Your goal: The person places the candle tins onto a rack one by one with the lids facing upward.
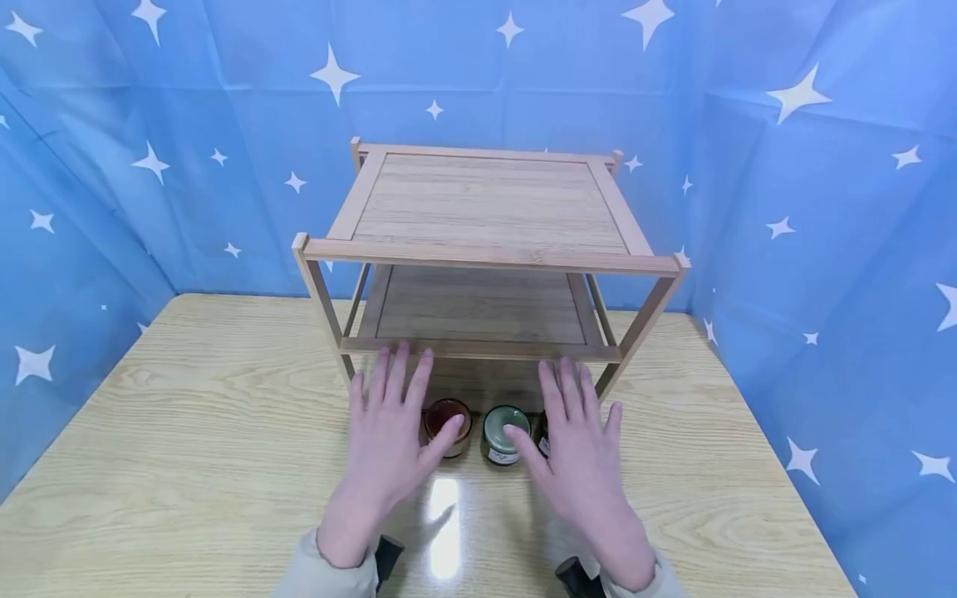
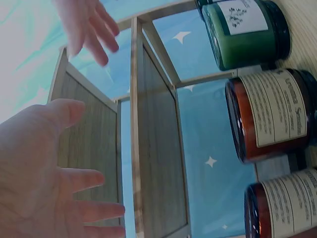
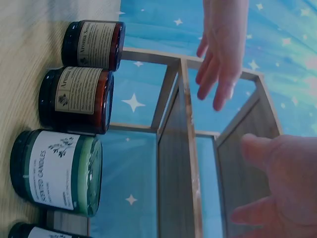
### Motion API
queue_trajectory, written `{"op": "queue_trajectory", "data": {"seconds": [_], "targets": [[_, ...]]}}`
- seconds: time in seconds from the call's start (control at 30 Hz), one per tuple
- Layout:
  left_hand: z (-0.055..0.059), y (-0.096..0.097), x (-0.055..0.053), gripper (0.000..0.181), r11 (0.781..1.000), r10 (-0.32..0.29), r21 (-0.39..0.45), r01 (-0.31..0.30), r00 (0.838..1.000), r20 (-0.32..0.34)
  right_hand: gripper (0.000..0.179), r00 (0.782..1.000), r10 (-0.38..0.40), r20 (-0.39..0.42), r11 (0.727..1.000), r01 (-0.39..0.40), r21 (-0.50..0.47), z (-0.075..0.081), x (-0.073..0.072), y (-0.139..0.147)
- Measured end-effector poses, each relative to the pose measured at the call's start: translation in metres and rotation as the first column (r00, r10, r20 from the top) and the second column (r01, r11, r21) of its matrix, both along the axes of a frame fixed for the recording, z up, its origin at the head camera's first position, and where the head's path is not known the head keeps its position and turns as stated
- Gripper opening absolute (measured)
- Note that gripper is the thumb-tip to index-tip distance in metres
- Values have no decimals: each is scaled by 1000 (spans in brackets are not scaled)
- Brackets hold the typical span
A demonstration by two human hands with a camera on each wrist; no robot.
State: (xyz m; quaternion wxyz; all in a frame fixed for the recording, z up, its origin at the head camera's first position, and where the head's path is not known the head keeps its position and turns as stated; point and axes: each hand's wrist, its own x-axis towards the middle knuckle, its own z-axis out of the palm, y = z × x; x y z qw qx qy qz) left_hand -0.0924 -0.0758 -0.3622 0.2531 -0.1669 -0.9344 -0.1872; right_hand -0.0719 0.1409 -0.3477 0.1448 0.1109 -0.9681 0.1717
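My left hand [image 1: 385, 453] and right hand [image 1: 586, 465] hover palm down in front of a wooden two-tier rack, fingers straight and spread, holding nothing. Below them a row of jar candles stands on the table. Between the thumbs, the head view shows an amber candle [image 1: 449, 411] and a green candle [image 1: 499, 440]; a dark jar [image 1: 543, 440] is mostly covered by my right hand. Two amber jars [image 2: 270, 111] with cream labels show in the left wrist view. A green jar [image 3: 57, 171] labelled "Scented Candles" stands beside an amber one [image 3: 79, 96] in the right wrist view.
The rack [image 1: 493, 257] stands just behind the candles, with a raised front rail, an upper panel [image 1: 486, 199] and a lower panel [image 1: 478, 303]. Blue star-patterned curtain [image 1: 247, 166] surrounds the light wood table [image 1: 187, 432] at the back and sides.
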Motion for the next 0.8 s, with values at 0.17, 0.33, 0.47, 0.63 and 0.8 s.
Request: {"op": "queue_trajectory", "data": {"seconds": [0.17, 0.33, 0.47, 0.63, 0.8], "targets": [[0, -11, -5, 67, 991, -30, 124, 39, 997, -73, 76, 982, 33, -188, 990, -58, -125, -5, -5, 10], [-1, -24, -17, 46, 939, -53, 315, 137, 963, -262, 70, 966, 37, -257, 954, -111, -279, -12, -10, 24], [-1, -40, -25, 27, 875, 1, 456, 165, 940, -341, 68, 982, 8, -187, 929, -76, -361, -17, -11, 37], [0, -63, -33, 13, 785, 125, 611, 103, 940, -319, 67, 997, 12, -74, 915, -41, -402, -25, -12, 51], [-1, -80, -41, 10, 688, 170, 724, 40, 962, -215, 69, 995, 13, 101, 900, 32, -434, -34, -12, 59]]}}
